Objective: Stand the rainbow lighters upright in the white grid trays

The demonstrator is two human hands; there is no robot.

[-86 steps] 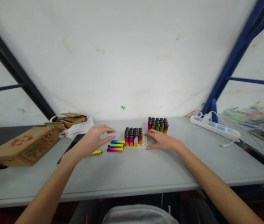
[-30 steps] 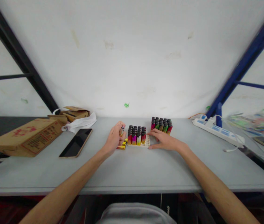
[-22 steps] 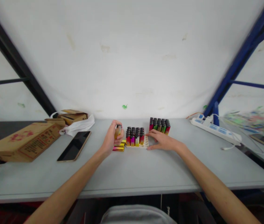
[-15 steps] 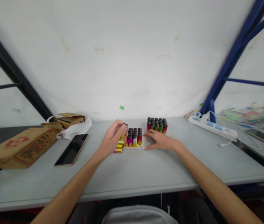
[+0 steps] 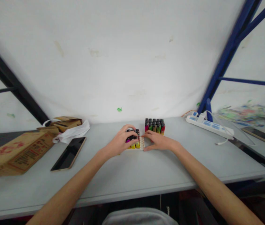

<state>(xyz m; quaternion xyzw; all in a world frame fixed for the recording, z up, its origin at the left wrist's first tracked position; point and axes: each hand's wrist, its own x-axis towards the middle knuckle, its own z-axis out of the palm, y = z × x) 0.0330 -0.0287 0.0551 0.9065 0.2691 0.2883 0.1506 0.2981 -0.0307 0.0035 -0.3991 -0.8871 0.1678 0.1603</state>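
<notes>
A white tray with holes [image 5: 142,144] lies on the table and holds several upright cigarette lighters [image 5: 132,144] with black tops, their bodies yellow, purple and red. My left hand [image 5: 120,140] is closed over these, its thumb and fingertips on a yellow lighter [image 5: 137,144] at the front of the rightmost filled row. It hides the tray's left part. My right hand [image 5: 158,141] grips the tray's right end, thumb at the near corner and fingers at the far one. Behind that hand stands a packed block of several lighters [image 5: 154,125], red and green.
To the left lie a phone [image 5: 68,153], a white plastic bag [image 5: 72,132] and a cardboard box [image 5: 17,151]. A white power strip [image 5: 209,126] with cables lies at the right, before a blue metal post [image 5: 223,62]. The white wall [image 5: 132,62] rises behind the table.
My left hand has moved right, bringing a yellow lighter from beside the tray down to its front row. The right hand stays at the tray's end. The view has shifted slightly.
</notes>
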